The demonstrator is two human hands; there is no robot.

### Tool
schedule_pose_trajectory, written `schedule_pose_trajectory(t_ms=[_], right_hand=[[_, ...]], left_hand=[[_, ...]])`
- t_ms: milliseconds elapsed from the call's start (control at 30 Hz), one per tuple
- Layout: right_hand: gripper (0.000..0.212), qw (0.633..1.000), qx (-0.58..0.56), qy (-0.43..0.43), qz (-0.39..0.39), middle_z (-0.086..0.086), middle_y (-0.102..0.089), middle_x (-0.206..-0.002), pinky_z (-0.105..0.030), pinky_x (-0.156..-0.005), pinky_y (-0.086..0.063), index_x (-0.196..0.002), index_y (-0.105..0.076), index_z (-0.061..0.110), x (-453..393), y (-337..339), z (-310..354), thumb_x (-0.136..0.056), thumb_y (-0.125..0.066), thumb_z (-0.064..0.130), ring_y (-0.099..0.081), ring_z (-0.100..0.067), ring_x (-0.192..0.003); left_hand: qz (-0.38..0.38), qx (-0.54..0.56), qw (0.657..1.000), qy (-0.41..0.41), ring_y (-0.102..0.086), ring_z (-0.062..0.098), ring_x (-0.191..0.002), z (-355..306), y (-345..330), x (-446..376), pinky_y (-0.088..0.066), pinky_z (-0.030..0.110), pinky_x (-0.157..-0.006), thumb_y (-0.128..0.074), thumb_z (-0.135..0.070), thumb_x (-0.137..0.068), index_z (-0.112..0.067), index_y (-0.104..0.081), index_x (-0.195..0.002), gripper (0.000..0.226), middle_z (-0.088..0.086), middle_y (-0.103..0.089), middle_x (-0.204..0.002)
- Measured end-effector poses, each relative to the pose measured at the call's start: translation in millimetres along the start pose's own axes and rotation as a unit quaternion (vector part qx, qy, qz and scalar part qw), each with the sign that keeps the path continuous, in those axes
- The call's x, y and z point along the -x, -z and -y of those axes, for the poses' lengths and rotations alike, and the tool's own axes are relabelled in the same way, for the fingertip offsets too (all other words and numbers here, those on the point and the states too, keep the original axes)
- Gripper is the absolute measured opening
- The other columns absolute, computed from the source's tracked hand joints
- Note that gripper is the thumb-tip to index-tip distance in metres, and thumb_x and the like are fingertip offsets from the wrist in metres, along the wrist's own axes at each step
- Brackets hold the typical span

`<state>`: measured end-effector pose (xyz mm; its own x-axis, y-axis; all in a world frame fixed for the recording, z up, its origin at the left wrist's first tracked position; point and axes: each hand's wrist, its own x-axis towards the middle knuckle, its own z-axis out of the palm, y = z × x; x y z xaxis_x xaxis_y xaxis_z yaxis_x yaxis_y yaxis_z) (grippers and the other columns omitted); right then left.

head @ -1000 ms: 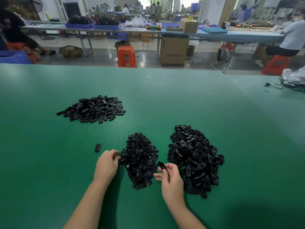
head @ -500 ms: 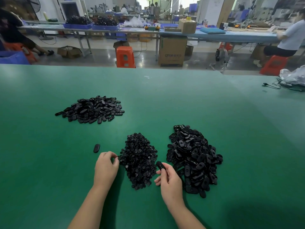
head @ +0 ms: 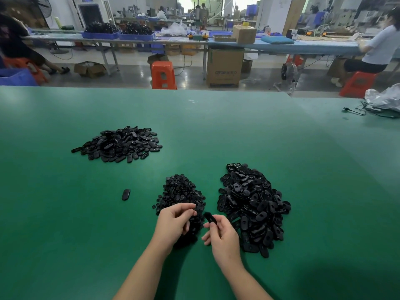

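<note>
My right hand pinches a black shell over the green worktop, between the small-parts pile and the shell pile. My left hand curls over the small-parts pile; whether it grips a piece, I cannot tell.

Polished grey floor beyond the green desk; orange stool upper centre, long blue workbench behind, possibly a bright window.
</note>
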<state>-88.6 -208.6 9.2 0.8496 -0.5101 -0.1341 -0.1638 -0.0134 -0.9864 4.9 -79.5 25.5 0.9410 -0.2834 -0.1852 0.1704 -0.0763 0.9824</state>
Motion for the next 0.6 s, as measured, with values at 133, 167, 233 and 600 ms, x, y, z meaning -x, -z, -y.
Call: schedule_pose_trajectory(t_ms=[133,167,233,600], right_hand=[[0.006,1.000,0.004,0.020,-0.006,-0.001,-0.074,-0.082,-0.040,-0.062,-0.059,-0.095,-0.060,0.014,0.6,1.2,-0.1,-0.101,-0.059,0.015,-0.069,-0.023,-0.063],[0.007,1.000,0.005,0.025,-0.010,-0.002,-0.074,-0.080,-0.037,-0.061,-0.059,-0.094,-0.060,0.013,0.4,1.4,-0.1,-0.100,-0.060,0.016,-0.069,-0.021,-0.062],[0.009,0.999,0.018,0.035,-0.018,-0.007,-0.070,-0.071,-0.026,-0.057,-0.055,-0.092,-0.060,0.015,0.2,1.7,-1.1,-0.100,-0.061,0.018,-0.065,-0.014,-0.058],[0.012,0.999,0.017,0.022,-0.030,-0.004,-0.073,-0.083,-0.031,-0.055,-0.057,-0.109,-0.061,0.018,1.4,-2.3,-3.2,-0.101,-0.058,0.009,-0.068,-0.014,-0.060]], left_hand=[[0.015,0.052,0.998,0.019,-0.050,0.016,-0.038,-2.7,-9.5,3.6,-0.041,0.024,-0.038,-0.060,0.001,-0.097,0.000,-0.066,-0.099,0.006,0.015,-0.076,-0.092],[0.017,0.059,0.998,0.021,-0.051,0.017,-0.038,-3.4,-10.0,4.5,-0.041,0.024,-0.038,-0.060,0.001,-0.097,0.002,-0.064,-0.100,0.005,0.015,-0.076,-0.092],[0.017,0.060,0.998,0.021,-0.051,0.017,-0.041,-4.2,-10.3,5.7,-0.042,0.024,-0.040,-0.062,0.000,-0.096,0.000,-0.066,-0.098,0.005,0.013,-0.076,-0.088],[-0.002,0.157,0.984,0.084,-0.040,0.011,-0.043,-7.8,-12.3,3.1,-0.035,0.023,-0.037,-0.065,0.006,-0.091,0.006,-0.067,-0.097,0.007,0.016,-0.071,-0.081]])
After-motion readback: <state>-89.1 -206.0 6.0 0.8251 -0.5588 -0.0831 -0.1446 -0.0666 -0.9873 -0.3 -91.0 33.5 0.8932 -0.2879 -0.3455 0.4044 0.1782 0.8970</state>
